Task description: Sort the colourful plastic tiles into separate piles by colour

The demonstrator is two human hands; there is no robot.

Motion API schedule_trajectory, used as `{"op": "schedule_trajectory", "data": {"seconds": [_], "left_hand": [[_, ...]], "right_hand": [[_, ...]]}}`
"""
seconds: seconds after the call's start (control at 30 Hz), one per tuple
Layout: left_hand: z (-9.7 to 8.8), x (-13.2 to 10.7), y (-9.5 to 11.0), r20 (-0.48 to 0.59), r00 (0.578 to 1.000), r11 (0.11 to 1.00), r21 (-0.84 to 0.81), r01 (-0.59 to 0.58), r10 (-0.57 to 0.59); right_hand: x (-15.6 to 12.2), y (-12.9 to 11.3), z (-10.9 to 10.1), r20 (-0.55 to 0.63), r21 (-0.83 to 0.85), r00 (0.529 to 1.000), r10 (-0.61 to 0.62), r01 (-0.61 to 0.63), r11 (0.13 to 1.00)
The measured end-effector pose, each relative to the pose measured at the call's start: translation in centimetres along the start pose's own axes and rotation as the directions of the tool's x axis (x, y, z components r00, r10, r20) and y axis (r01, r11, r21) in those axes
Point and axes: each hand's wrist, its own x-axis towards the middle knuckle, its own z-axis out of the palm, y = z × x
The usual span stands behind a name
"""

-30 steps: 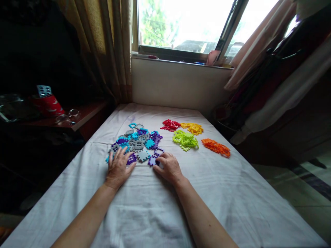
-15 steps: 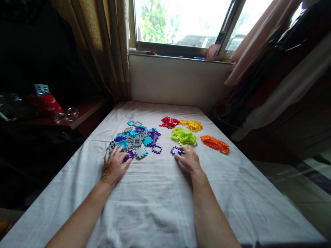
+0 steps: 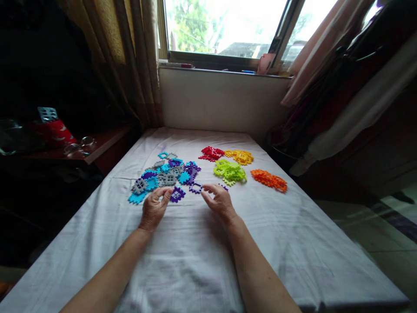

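A mixed pile of purple, blue and grey flat toothed pieces [image 3: 166,174] lies on the white sheet [image 3: 195,261]. My left hand [image 3: 153,209] is curled at the pile's near edge, thumb and forefinger pinching the edge of a purple piece [image 3: 177,194]. My right hand [image 3: 220,201] rests beside it with fingers stretched left and thumb apart, empty. Its fingertips are just short of a purple frame piece [image 3: 196,188]. Another purple piece [image 3: 224,187] shows partly behind its knuckles.
Sorted heaps lie further back: red [image 3: 211,153], yellow [image 3: 241,157], green [image 3: 230,171] and orange [image 3: 269,180]. A wall and window sill [image 3: 221,69] close the far end. A dark side shelf with a red object [image 3: 55,132] stands at the left. Floor drops off at the right.
My right hand carried a purple piece right toward the green heap, left it there and came back left. My left hand drew back from the pile and curled onto a purple piece.
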Motion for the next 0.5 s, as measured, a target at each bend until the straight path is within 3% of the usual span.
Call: {"op": "schedule_trajectory", "data": {"seconds": [0.13,0.23,0.33,0.5], "left_hand": [[3.1,0.3,1.4,0.063,0.998,0.989,-0.145,0.032,-0.023],[4.1,0.8,1.6,0.107,0.994,0.992,-0.125,-0.014,0.028],[4.1,1.0,0.9,0.154,0.981,0.990,0.056,-0.131,0.121],[3.3,0.3,-1.0,0.292,0.942,0.879,0.390,-0.276,0.166]], "right_hand": [[-0.6,-1.5,2.2,0.072,0.187,0.997,-0.024,0.010,0.982],[-0.4,-0.9,2.6,0.074,0.263,0.997,0.033,-0.051,0.963],[0.3,0.9,1.3,-0.015,0.252,0.989,0.145,-0.136,0.958],[1.0,3.7,-2.2,-0.102,0.038,0.925,0.367,-0.365,0.930]]}}
